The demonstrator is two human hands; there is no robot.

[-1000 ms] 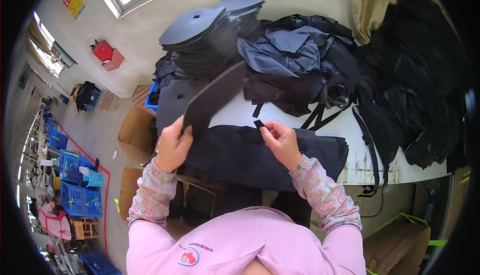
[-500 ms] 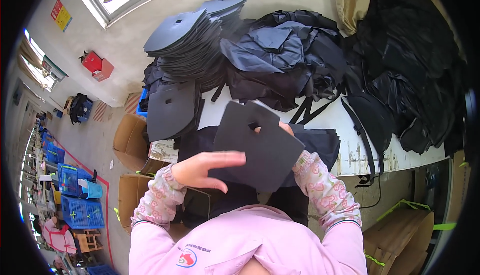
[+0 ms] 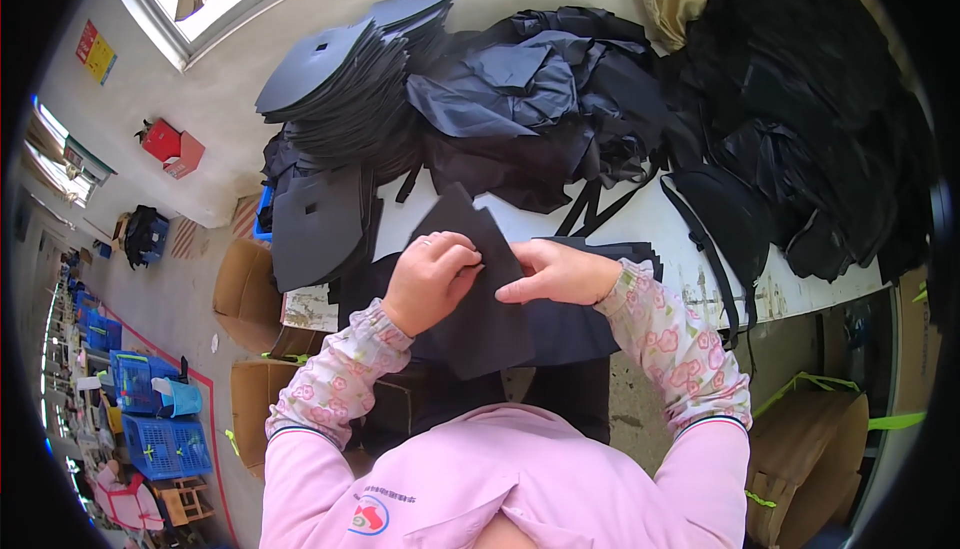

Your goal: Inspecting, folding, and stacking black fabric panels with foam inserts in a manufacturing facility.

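Note:
A flat black foam panel (image 3: 480, 319) is held upright in front of me, over dark fabric (image 3: 590, 324) lying on the white table (image 3: 650, 224). My left hand (image 3: 430, 279) grips the panel's left side near the top. My right hand (image 3: 555, 271) pinches its right edge, fingers pointing left. Both hands touch the same panel and almost meet at its middle. Pink floral sleeves cover my forearms.
A fanned stack of similar black panels (image 3: 350, 79) lies at the table's back left, another pile (image 3: 320, 224) at the left edge. Heaps of dark bags and straps (image 3: 560, 109) fill the back and right. Cardboard boxes (image 3: 245, 289) and blue crates (image 3: 160, 419) stand on the floor, left.
The panel has turned and come down closer to my body. My left hand, open and flat before, has closed on the panel; my right hand has slid to its right edge.

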